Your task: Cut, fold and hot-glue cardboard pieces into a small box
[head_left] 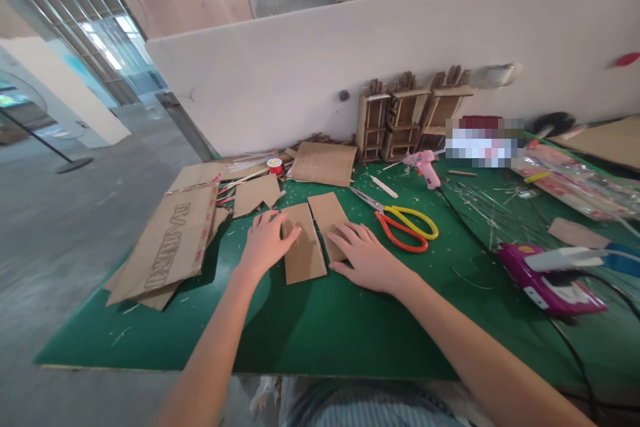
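Two rectangular cardboard pieces [304, 247] lie side by side on the green table top, a narrow gap between them. My left hand [267, 240] rests at the left edge of the left piece, thumb on its surface and fingers apart. Over the lower right part of the right cardboard piece [326, 208] lies my right hand [364, 250], its fingers spread flat. Neither hand grips anything. Just right of the pieces are scissors [400, 217] with one red-orange and one yellow handle, blades partly apart.
Printed cardboard sheets [170, 240] are stacked at left. Cardboard scraps [257, 193] and a red spool [275, 166] lie behind my hands. Small cardboard structures [407, 120] lean on the white wall. A pink glue gun [427, 170] and a purple power strip [550, 280] with cables sit at right.
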The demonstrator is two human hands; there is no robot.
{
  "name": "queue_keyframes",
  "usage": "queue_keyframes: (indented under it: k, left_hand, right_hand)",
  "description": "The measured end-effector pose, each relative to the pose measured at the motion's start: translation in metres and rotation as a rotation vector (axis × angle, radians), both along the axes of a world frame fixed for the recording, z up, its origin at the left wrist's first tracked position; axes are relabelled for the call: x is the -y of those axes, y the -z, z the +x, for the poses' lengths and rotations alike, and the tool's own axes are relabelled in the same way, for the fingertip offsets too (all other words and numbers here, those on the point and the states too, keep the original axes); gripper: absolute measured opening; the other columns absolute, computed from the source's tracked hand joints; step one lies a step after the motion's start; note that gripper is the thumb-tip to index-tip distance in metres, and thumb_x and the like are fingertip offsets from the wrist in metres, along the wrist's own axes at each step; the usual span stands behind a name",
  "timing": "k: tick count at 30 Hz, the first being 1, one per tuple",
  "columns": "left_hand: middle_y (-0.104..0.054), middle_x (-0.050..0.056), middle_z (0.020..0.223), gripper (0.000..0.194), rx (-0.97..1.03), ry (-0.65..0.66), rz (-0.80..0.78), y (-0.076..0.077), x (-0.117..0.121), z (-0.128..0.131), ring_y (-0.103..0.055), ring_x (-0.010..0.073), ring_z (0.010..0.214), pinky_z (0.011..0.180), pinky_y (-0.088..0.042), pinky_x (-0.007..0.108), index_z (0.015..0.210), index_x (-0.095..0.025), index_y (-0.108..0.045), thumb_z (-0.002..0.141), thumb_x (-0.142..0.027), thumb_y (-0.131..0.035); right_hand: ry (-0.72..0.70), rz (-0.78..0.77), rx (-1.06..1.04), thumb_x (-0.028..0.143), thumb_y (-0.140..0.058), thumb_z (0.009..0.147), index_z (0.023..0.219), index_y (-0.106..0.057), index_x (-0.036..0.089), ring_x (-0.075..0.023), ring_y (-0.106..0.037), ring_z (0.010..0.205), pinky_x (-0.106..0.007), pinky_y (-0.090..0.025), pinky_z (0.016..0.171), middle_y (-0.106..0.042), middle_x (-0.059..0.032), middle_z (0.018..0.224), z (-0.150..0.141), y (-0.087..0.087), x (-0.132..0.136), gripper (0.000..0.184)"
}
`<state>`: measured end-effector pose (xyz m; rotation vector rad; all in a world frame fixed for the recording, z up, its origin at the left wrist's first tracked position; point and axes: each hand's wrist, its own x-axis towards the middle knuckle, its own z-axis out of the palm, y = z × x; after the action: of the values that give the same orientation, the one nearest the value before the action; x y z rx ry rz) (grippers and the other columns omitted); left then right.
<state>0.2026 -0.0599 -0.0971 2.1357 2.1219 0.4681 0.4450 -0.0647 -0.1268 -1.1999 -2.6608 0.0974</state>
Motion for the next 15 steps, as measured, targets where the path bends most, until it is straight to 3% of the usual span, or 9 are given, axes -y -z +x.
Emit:
queue_keyframes:
  k: [3,5,10,15]
  left_hand:
    - [-0.048,0.015,0.141,0.066,-0.022,0.111,-0.081,0.007,0.003,0.003,-0.035,0.0351,0.136,0.111,-0.029,0.052,0.134,-0.018,-0.052,0.086,-0.062,-0.044]
    - [-0.038,0.016,0.150,0.072,-0.053,0.185,-0.129,0.013,0.006,0.011,-0.024,0.0371,0.143,0.113,-0.022,0.058,0.140,-0.018,-0.046,0.085,-0.064,-0.043]
    - [-0.021,0.012,0.159,0.068,-0.071,0.325,-0.179,0.019,0.006,0.029,-0.009,0.0326,0.148,0.114,-0.012,0.064,0.149,-0.023,-0.030,0.091,-0.057,-0.037]
    - [-0.021,0.008,0.160,0.062,-0.052,0.482,-0.153,0.017,0.001,0.051,-0.009,0.0305,0.149,0.114,-0.002,0.065,0.149,-0.028,-0.031,0.096,-0.057,-0.020]
  right_hand:
    - [0.067,0.029,0.003,0.053,-0.045,0.093,0.141,-0.045,0.019,-0.0313,-0.037,0.133,-0.046,-0.035,0.106,-0.045,-0.0135,0.145,-0.005,-0.004,0.006,0.059]
    - [0.094,0.059,0.008,0.053,-0.050,0.091,0.136,-0.050,0.018,-0.0320,-0.044,0.124,-0.046,-0.039,0.099,-0.053,-0.0143,0.135,-0.008,-0.010,0.010,0.057]
    - [0.067,0.082,0.026,0.055,-0.047,0.092,0.108,-0.065,0.019,-0.0277,-0.057,0.099,-0.044,-0.040,0.091,-0.067,-0.0106,0.104,-0.005,-0.029,0.012,0.043]
    - [0.272,0.201,0.037,0.042,-0.049,0.093,0.123,-0.058,0.016,-0.0329,-0.052,0.113,-0.047,-0.040,0.094,-0.060,-0.0148,0.124,0.027,-0.034,-0.009,0.040]
